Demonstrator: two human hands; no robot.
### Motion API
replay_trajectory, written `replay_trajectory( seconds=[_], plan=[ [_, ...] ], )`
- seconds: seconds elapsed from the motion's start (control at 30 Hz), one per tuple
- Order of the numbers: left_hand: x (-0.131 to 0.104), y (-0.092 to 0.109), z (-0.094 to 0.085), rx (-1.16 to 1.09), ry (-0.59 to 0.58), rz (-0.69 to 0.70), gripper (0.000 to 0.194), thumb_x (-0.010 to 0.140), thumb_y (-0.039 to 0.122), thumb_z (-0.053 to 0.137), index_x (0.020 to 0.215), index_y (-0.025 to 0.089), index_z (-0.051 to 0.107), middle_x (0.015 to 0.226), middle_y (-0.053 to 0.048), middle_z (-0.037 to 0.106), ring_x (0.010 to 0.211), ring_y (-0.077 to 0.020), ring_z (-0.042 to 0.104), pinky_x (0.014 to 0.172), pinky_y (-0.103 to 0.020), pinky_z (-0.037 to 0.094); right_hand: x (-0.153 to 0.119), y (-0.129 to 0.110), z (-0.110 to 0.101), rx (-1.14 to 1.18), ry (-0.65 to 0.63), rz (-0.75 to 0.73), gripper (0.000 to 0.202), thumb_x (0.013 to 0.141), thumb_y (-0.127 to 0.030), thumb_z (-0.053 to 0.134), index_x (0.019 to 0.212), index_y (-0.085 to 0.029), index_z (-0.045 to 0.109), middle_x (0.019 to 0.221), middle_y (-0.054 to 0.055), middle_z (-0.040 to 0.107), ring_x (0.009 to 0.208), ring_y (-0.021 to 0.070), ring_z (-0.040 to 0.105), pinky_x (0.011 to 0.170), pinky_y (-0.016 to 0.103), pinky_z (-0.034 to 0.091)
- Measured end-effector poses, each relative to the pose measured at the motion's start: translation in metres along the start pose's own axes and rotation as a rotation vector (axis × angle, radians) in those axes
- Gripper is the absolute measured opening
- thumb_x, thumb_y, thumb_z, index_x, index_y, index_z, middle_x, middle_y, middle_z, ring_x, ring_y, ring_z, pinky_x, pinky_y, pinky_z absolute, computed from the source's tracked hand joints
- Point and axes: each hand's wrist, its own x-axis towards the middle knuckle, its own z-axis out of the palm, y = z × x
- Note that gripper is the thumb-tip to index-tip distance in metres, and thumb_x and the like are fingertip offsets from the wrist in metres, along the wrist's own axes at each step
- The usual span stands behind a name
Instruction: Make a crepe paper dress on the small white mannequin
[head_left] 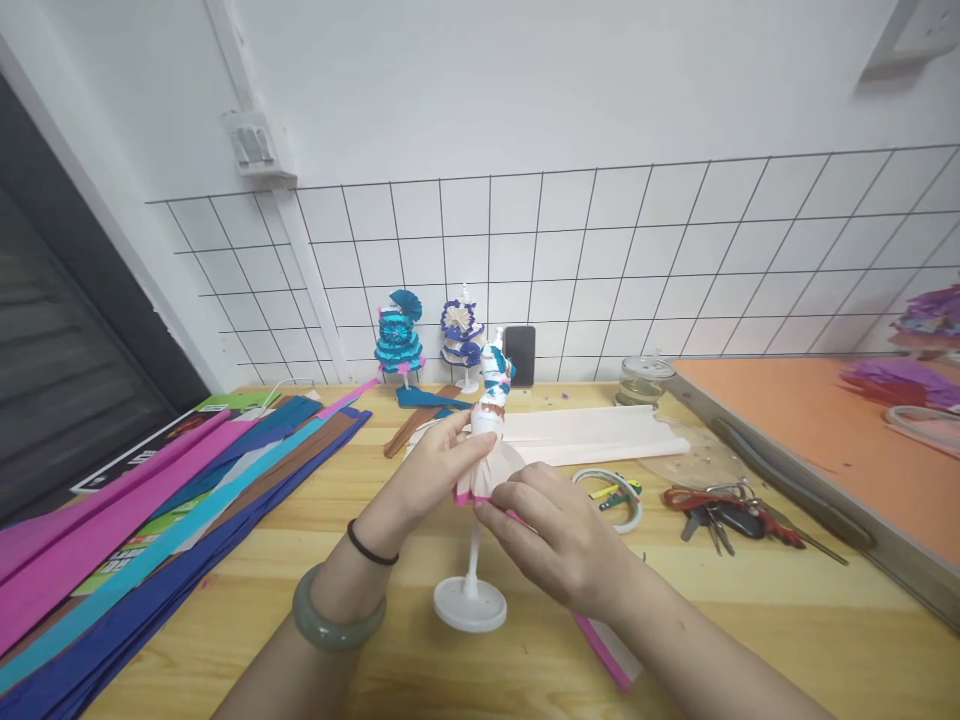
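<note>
A small white mannequin (pixel 487 425) stands upright on a round white base (pixel 470 606), its upper part dressed in teal, white and brown paper. Around its lower part hangs a gathered cream crepe paper skirt (pixel 480 478) with a pink edge. My left hand (pixel 442 462) grips the mannequin from the left, thumb across its front at the skirt's top. With bent fingers, my right hand (pixel 551 530) pinches the skirt's lower right edge. From under that hand a cream crepe paper strip (pixel 606 650) with a pink border trails down to the table.
Long crepe paper strips (pixel 187 500) in several colours lie at left. Two decorated mannequins (pixel 399 335) and a phone (pixel 520 356) stand at the back. To the right are a tape roll (pixel 637 515), keys (pixel 731 520), a lidded glass pot (pixel 643 380) and an orange board (pixel 810 430).
</note>
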Motion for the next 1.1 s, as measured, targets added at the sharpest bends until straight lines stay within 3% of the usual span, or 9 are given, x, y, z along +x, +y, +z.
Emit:
replay_trajectory(
  seconds=[0.13, 0.27, 0.43, 0.5, 0.6, 0.7, 0.9, 1.1],
  plan=[
    [-0.001, 0.000, 0.000, 0.049, 0.005, 0.009, 0.027, 0.078, 0.031, 0.056, 0.099, 0.013, 0.059, 0.083, -0.003, 0.059, 0.073, -0.0146, 0.052, 0.065, -0.025, 0.040, 0.000, -0.001, 0.002, 0.010, -0.005, -0.002, 0.021, 0.086, -0.007, 0.042, 0.085, -0.013, 0.062, 0.067, 0.007, 0.060, 0.065, 0.0175, 0.048, 0.056, 0.032, 0.038],
    [-0.002, 0.001, -0.005, 0.040, -0.009, 0.022, 0.033, 0.079, 0.033, 0.055, 0.107, 0.015, 0.057, 0.092, -0.004, 0.062, 0.081, -0.0174, 0.055, 0.071, -0.027, 0.042, -0.002, 0.002, 0.002, 0.096, 0.022, 0.062, 0.019, 0.082, -0.010, 0.046, 0.094, -0.016, 0.059, 0.076, 0.006, 0.062, 0.069, 0.0179, 0.051, 0.059, 0.033, 0.041],
    [-0.005, 0.003, -0.015, -0.008, -0.090, 0.013, 0.041, 0.080, 0.033, 0.056, 0.117, 0.017, 0.053, 0.105, -0.007, 0.063, 0.091, -0.0211, 0.058, 0.081, -0.032, 0.043, -0.002, 0.013, -0.005, 0.453, 0.263, 0.442, 0.011, 0.082, -0.017, 0.050, 0.091, -0.019, 0.056, 0.080, 0.007, 0.060, 0.076, 0.0194, 0.056, 0.067, 0.035, 0.045],
    [-0.006, 0.004, -0.017, 0.007, -0.122, 0.023, 0.042, 0.081, 0.035, 0.055, 0.118, 0.017, 0.054, 0.106, -0.008, 0.063, 0.092, -0.0220, 0.057, 0.080, -0.031, 0.044, -0.001, 0.017, -0.007, 0.550, 0.282, 0.637, 0.009, 0.085, -0.022, 0.048, 0.085, -0.020, 0.056, 0.080, 0.006, 0.060, 0.079, 0.0194, 0.056, 0.072, 0.034, 0.044],
    [-0.007, 0.006, -0.016, 0.034, -0.165, 0.044, 0.042, 0.082, 0.035, 0.053, 0.119, 0.017, 0.054, 0.104, -0.008, 0.064, 0.089, -0.0217, 0.057, 0.076, -0.030, 0.044, 0.000, 0.023, -0.005, 0.686, 0.185, 0.874, 0.014, 0.085, -0.032, 0.051, 0.086, -0.021, 0.059, 0.090, 0.006, 0.063, 0.088, 0.0199, 0.057, 0.079, 0.034, 0.043],
    [-0.008, 0.006, -0.014, 0.082, -0.189, 0.054, 0.041, 0.083, 0.033, 0.052, 0.121, 0.018, 0.053, 0.096, -0.007, 0.065, 0.088, -0.0213, 0.056, 0.073, -0.028, 0.043, 0.000, 0.028, -0.002, 0.793, 0.082, 0.966, 0.020, 0.080, -0.038, 0.058, 0.086, -0.020, 0.059, 0.093, 0.005, 0.065, 0.087, 0.0199, 0.058, 0.080, 0.034, 0.043],
    [-0.008, 0.003, -0.014, 0.078, -0.262, 0.067, 0.041, 0.086, 0.032, 0.047, 0.126, 0.021, 0.047, 0.105, -0.006, 0.061, 0.088, -0.0191, 0.054, 0.074, -0.027, 0.041, -0.002, 0.029, 0.003, 0.970, 0.028, 1.009, 0.024, 0.076, -0.040, 0.062, 0.082, -0.017, 0.058, 0.086, 0.004, 0.062, 0.079, 0.0168, 0.056, 0.072, 0.030, 0.044],
    [-0.007, 0.004, -0.013, 0.084, -0.260, 0.063, 0.043, 0.085, 0.031, 0.047, 0.126, 0.020, 0.046, 0.105, -0.007, 0.061, 0.088, -0.0192, 0.055, 0.076, -0.029, 0.042, -0.001, 0.025, 0.002, 1.056, -0.022, 1.058, 0.025, 0.076, -0.041, 0.062, 0.072, -0.017, 0.054, 0.062, -0.003, 0.052, 0.054, 0.0095, 0.045, 0.050, 0.022, 0.035]
  ],
)
